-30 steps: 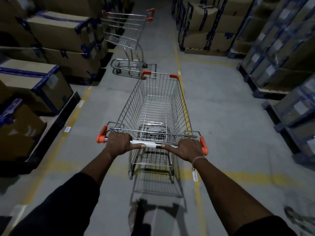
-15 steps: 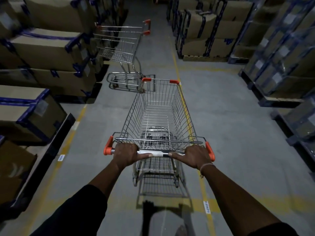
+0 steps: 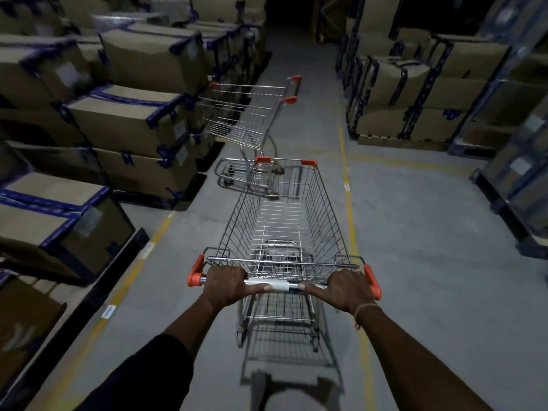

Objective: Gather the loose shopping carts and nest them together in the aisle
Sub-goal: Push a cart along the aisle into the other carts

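An empty wire shopping cart (image 3: 284, 215) with orange corner caps stands straight ahead of me in the aisle. My left hand (image 3: 226, 284) and my right hand (image 3: 345, 289) both grip its metal handle bar (image 3: 271, 285), one on each side of a white label. A second empty cart (image 3: 246, 120) stands just beyond, to the left, side-on with its orange-tipped handle toward the aisle's far end. The front of my cart overlaps that cart's lower frame (image 3: 237, 176) in view; I cannot tell whether they touch.
Stacked cardboard boxes with blue strapping (image 3: 130, 120) line the left side on dark pallets. More boxes (image 3: 415, 93) and wrapped pallets (image 3: 522, 161) stand at the right. Yellow floor lines (image 3: 351, 221) run along the grey concrete aisle, which darkens farther ahead.
I have moved forward with the cart, and the view has tilted up. The second cart now sits closer and more directly ahead-left. Both hands keep the same grip.
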The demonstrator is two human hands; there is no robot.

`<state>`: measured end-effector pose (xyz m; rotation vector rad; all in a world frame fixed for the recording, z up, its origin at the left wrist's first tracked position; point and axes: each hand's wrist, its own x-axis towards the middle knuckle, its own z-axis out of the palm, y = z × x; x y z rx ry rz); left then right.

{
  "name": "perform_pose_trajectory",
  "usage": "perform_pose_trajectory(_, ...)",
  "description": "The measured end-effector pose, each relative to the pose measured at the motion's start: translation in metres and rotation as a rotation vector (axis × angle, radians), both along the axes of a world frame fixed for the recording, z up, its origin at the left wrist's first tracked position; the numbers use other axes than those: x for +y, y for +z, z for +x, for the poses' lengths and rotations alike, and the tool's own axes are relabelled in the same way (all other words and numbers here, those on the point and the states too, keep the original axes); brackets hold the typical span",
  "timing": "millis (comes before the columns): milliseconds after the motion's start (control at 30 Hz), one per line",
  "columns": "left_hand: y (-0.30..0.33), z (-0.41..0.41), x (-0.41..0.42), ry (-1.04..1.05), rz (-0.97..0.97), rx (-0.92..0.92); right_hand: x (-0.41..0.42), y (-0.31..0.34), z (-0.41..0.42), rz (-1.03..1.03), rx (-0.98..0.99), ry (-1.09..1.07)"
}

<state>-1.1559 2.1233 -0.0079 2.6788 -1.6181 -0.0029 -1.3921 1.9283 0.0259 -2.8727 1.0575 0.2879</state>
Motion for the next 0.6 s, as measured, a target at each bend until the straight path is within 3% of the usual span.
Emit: perform_pose_trajectory(600, 0.002, 0.151, -0.196, 0.272, 0.046, 0.051, -0.251, 0.003, 0.209, -0.036, 0.014, 0.309)
